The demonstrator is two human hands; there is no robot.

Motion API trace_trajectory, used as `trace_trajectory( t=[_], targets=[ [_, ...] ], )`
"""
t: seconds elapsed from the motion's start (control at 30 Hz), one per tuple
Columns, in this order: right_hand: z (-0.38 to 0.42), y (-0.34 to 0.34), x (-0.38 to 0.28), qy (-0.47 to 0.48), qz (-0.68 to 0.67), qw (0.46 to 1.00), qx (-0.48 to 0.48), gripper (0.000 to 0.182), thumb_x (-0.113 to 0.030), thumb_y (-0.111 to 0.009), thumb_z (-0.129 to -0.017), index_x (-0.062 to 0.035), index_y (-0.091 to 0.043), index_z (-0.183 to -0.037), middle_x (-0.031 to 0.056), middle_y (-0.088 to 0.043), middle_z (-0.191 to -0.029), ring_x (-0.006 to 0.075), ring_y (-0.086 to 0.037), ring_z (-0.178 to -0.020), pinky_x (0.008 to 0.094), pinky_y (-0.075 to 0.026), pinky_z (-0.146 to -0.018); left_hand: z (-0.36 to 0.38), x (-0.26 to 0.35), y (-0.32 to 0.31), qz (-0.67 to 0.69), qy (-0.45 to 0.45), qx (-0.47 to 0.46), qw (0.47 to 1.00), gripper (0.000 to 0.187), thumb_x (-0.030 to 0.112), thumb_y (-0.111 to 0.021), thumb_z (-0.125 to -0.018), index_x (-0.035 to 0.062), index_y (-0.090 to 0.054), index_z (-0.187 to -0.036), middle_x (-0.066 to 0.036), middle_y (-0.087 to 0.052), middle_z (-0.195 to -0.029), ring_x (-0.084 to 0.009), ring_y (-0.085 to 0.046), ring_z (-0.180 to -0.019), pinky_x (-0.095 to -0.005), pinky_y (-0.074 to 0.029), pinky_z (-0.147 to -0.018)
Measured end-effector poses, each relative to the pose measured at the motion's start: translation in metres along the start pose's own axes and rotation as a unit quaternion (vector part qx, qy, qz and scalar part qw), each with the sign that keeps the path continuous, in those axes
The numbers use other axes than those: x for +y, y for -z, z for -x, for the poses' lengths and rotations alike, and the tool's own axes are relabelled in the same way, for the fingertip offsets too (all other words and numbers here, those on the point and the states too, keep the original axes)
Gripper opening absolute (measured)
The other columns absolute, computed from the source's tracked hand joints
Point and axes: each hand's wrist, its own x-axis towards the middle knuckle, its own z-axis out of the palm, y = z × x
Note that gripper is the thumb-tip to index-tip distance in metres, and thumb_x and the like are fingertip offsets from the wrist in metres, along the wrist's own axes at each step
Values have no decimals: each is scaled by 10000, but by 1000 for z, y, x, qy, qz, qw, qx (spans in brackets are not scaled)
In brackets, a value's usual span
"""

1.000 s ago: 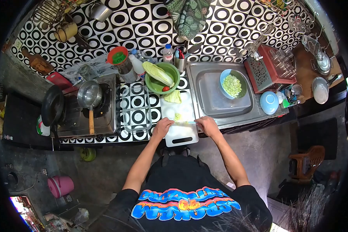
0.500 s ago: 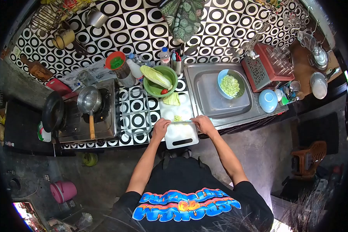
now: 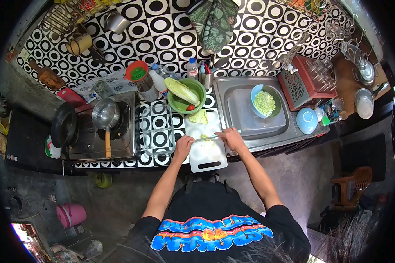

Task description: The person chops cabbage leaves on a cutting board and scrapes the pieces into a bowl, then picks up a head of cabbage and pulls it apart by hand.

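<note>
A white cutting board (image 3: pixel 206 155) lies at the counter's front edge, beside the sink. A knife (image 3: pixel 206 138) lies across the board. My right hand (image 3: pixel 233 139) grips its handle and my left hand (image 3: pixel 184 145) pinches the blade's far end. A small heap of chopped cabbage (image 3: pixel 210 142) sits right under the blade. A loose cabbage leaf (image 3: pixel 199 117) rests at the board's far end. Behind it a green bowl (image 3: pixel 197 87) holds a cabbage wedge and a tomato.
A blue bowl (image 3: pixel 253 94) of chopped cabbage stands on a tray in the steel sink (image 3: pixel 232 83). An empty glass dish (image 3: pixel 158 129) lies left of the board. Further left the stove (image 3: pixel 118 144) carries a black pan and a strainer. Bottles and a utensil cup line the tiled wall.
Both hands stay on the knife over the board. The blade has shifted slightly and tilted, and the chopped cabbage now lies spread right at the blade.
</note>
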Motion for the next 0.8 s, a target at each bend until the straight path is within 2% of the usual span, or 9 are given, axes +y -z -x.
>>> trace_trajectory(
  t=[0.07, 0.17, 0.27, 0.37, 0.47, 0.57, 0.67, 0.77, 0.8],
  targets=[
    [4, -28, 19, 10, -23, 999, 23, 306, -134, -575, -958, -194, -717, -1222, 87, -680, -952, 294, -625, -1009, 458, -423, -933, 2, 4, 1, -4, -2, -7, 1000, 65, 65, -681, -862, 20, -705, -903, -151, -616, -825, -357, -629, -793, -417, -501, -704],
    [-4, -16, 15, 22, 9, 1000, 10, 301, -134, -581, -952, -194, -725, -1209, 75, -675, -906, 278, -630, -986, 437, -421, -896, -2, -3, -1, -8, -29, 10, 999, 63, 41, -692, -846, 3, -695, -897, -151, -632, -815, -325, -639, -748, -388, -497, -676],
    [-19, 12, -4, 52, 69, 996, -14, 291, -153, -587, -953, -208, -730, -1201, 57, -674, -888, 258, -631, -982, 422, -412, -882, 2, -6, -1, 23, -9, 27, 999, 66, 29, -699, -843, -6, -689, -898, -151, -632, -805, -307, -651, -725, -374, -510, -663],
    [-33, 20, -12, 106, 102, 989, 8, 267, -194, -588, -965, -198, -730, -1191, 56, -675, -878, 267, -633, -939, 399, -398, -843, 6, -9, -1, 22, 16, 36, 999, 68, 23, -704, -842, -12, -683, -897, -151, -632, -800, -296, -660, -714, -362, -519, -659],
    [-40, 20, -6, 110, 99, 989, 17, 267, -201, -574, -974, -205, -730, -1191, 49, -672, -891, 257, -624, -965, 410, -396, -871, 6, -11, -6, 34, 31, 35, 998, 79, 12, -698, -839, -9, -660, -906, -165, -623, -830, -338, -645, -755, -407, -504, -674],
    [-40, -6, 23, 66, 70, 995, -6, 267, -185, -574, -973, -200, -734, -1187, 54, -670, -902, 255, -609, -1002, 425, -393, -910, 0, -11, -15, 1, 22, 31, 999, 83, 20, -704, -838, -6, -650, -895, -167, -618, -824, -345, -642, -755, -412, -502, -668],
    [-41, -7, 28, 43, 61, 997, -16, 270, -164, -576, -967, -195, -732, -1186, 58, -670, -911, 264, -598, -1018, 430, -392, -944, -7, -8, -16, -27, -13, 44, 999, 84, 24, -705, -842, -4, -642, -889, -175, -612, -821, -360, -639, -751, -424, -501, -657],
    [-49, 7, 14, 105, 102, 989, 28, 275, -155, -581, -960, -190, -727, -1191, 58, -673, -935, 273, -592, -1036, 433, -389, -962, -3, -4, -10, 40, 49, 31, 997, 76, 24, -699, -848, -3, -638, -884, -182, -612, -824, -372, -639, -751, -436, -501, -649],
    [-52, 5, 17, 105, 104, 988, 34, 275, -154, -583, -957, -191, -727, -1189, 57, -672, -940, 273, -592, -1037, 434, -389, -966, -4, -6, -11, 32, 42, 36, 998, 76, 25, -699, -849, -2, -637, -884, -180, -613, -824, -369, -641, -748, -434, -501, -648]
  ],
)
